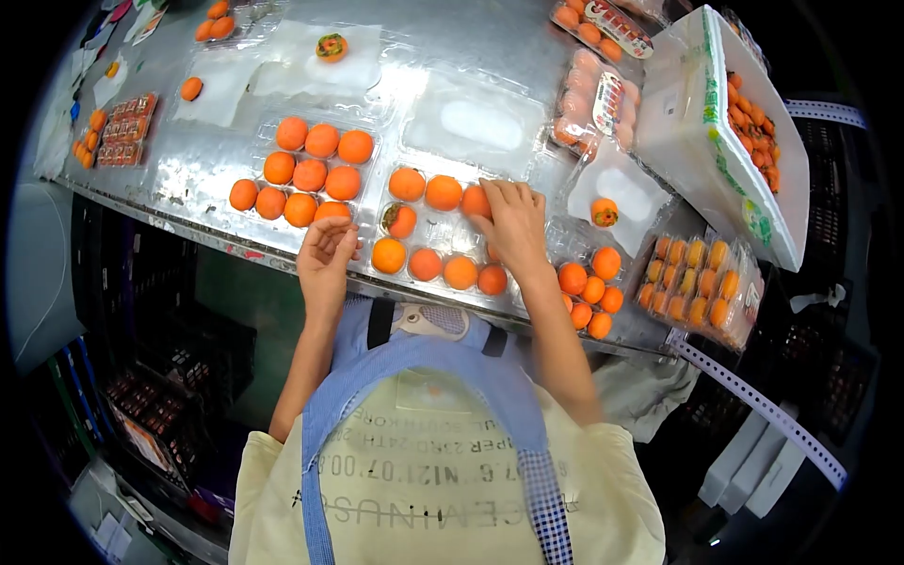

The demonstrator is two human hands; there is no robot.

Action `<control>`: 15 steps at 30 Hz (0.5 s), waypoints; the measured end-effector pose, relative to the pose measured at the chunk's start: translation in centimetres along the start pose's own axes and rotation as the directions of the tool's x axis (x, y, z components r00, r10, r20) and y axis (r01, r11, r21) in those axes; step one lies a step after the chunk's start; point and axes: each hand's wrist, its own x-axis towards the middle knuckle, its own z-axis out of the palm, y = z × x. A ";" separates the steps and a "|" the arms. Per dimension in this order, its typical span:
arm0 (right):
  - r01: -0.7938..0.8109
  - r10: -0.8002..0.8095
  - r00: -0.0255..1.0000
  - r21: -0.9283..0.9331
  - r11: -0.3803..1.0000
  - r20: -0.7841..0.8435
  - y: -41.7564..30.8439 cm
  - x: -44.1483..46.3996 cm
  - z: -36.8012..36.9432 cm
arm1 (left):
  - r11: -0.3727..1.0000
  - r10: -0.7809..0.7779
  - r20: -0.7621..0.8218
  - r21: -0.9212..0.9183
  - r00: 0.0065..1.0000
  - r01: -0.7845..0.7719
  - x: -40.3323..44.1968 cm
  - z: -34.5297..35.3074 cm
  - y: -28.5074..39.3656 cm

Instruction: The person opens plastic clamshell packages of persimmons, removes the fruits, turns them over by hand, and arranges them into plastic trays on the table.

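Right hand (508,226) over the right side of a clear tray (439,228) at the table's near edge. Its grip pinches an orange fruit (474,200), thumb on the near side, fingers beyond; the fruit sits at the right end of the tray's far row. Near row of the same tray: four fruits side by side. Middle row: one with green calyx (399,220) at left, another partly hidden by the hand.

Left hand (327,252) palm inward, grip loosely spread, fingers half curled, just beside the left fruit group (310,174). Metal table (513,47). Far right: white foam box (680,113), more orange fruits inside; filled clear pack (702,282) nearer.
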 end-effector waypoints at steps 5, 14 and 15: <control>-0.088 0.085 0.995 0.049 0.995 0.060 -0.7 0.5 -0.3 | 0.999 0.006 0.077 -0.043 0.997 -0.003 1.7 1.5 0.4; -0.067 0.067 0.998 0.164 0.984 0.006 -0.3 0.0 0.0 | 0.999 -0.038 0.234 -0.023 0.972 0.044 2.6 2.8 0.3; -0.060 0.063 0.998 0.180 0.982 -0.011 -0.4 0.0 -0.2 | 0.998 -0.063 0.251 -0.009 0.966 0.068 2.6 3.0 0.3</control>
